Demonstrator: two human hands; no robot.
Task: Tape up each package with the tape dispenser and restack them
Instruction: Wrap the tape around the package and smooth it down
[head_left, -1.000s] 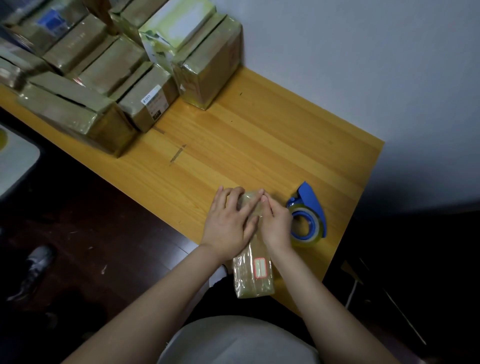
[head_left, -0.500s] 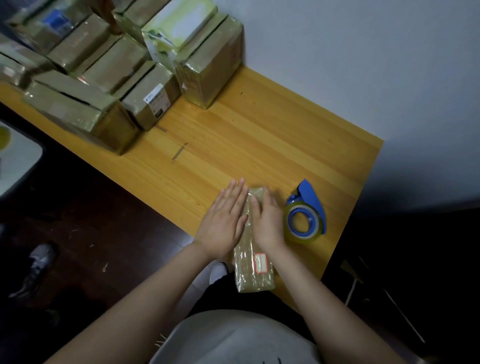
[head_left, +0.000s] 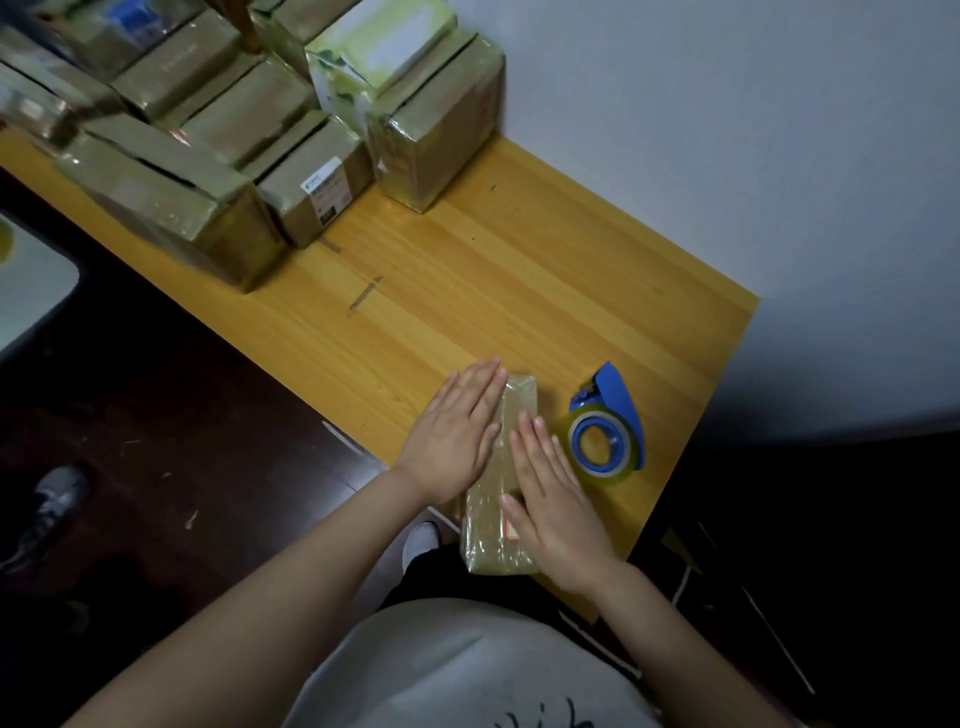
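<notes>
Head view. The package (head_left: 493, 525) lay lengthwise at the near edge of the tabletop (head_left: 519, 286), its near end overhanging toward my lap. My left hand (head_left: 452, 436) rested flat along its left flank and my right hand (head_left: 556, 499) flat on its top, partly covering the red-bordered label. All fingers (head_left: 530, 436) were straight and released, grasping nothing. A second before, both hands had been curled over the far end of the package. They had since flattened, and the right had slid back toward the near end, leaving the far end uncovered. I judged this to be the smoothing-down of tape already laid, so the sealing of this package appeared nearly finished and restacking was likely next. The tape dispenser (head_left: 605, 436), blue with a clear roll, had not moved and lay just beside the package on its right, untouched. The stacked packages (head_left: 234, 130) stood well apart at the far left of the tabletop.
</notes>
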